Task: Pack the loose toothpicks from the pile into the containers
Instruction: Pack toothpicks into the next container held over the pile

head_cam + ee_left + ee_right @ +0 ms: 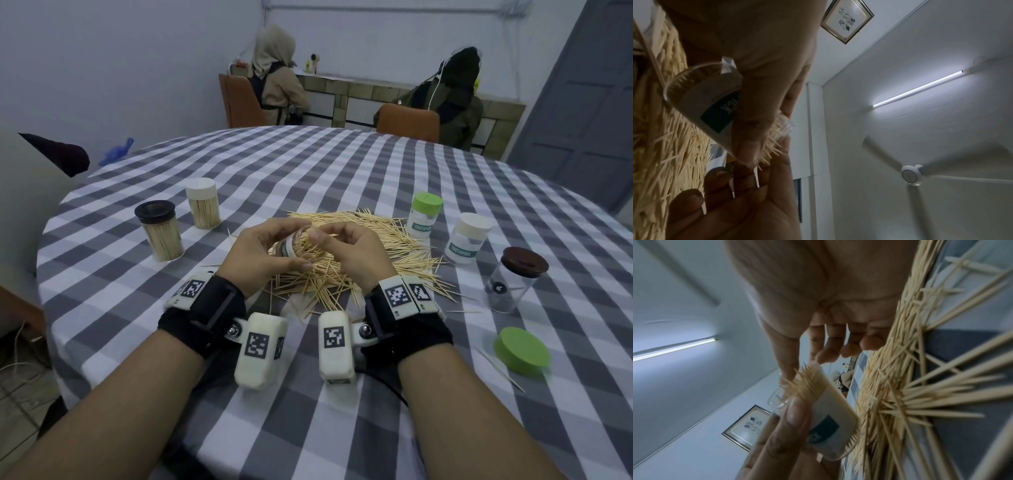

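Nearest on the checked tablecloth (342,178), a loose green lid (522,349) lies flat at the right, well apart from the hands. Above the toothpick pile (370,260), the left hand (263,253) curls its fingers and thumb round a clear labelled container (291,245), held tilted with its long axis slanting and its open mouth turned toward the right hand (352,251). Toothpick tips bristle out of that mouth. The right hand's fingers are curled at the mouth, touching the protruding tips; whether they pinch any cannot be told. Left of the pile stand a dark-lidded jar (160,231) and a white-lidded jar (202,202), both packed with upright toothpicks. To the right stand a brown-lidded clear jar (513,279), a white-capped container (467,238) and, farthest, a green-capped container (424,216).
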